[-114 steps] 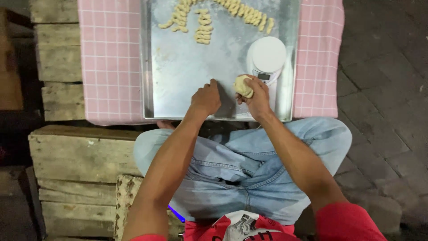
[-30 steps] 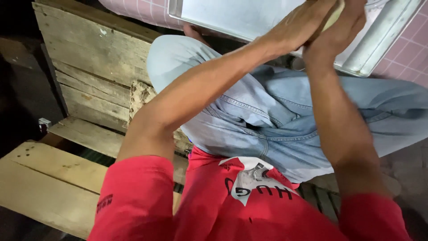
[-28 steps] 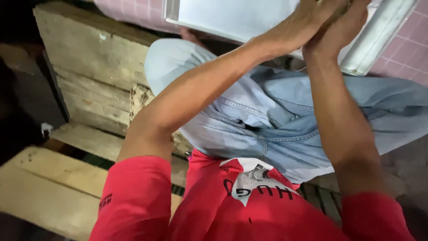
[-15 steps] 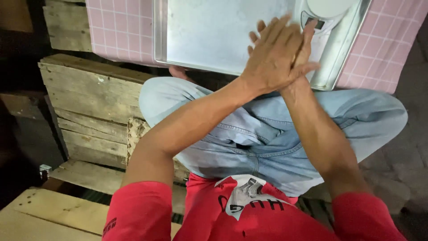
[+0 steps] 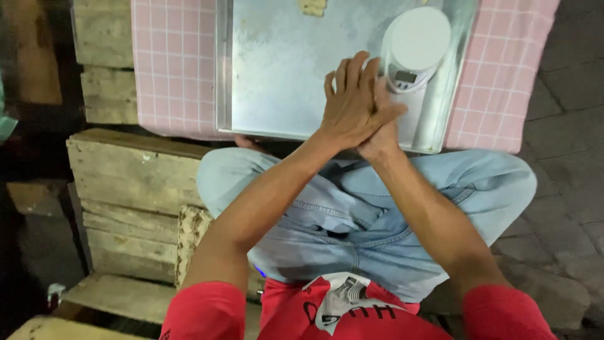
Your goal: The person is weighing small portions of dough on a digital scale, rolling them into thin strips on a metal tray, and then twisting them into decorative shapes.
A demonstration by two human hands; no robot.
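Both hands pressed flat together, left hand (image 5: 353, 104) over right hand (image 5: 380, 129), probably rolling a dough lump I can't see between the palms, above the tray's (image 5: 277, 75) near edge, scale (image 5: 412, 47) just beyond.

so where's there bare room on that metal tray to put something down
The wide bare middle and left of the metal tray, between its left rim and the white scale. It is crowded at the near right corner, where the pressed-together left hand and right hand hover.
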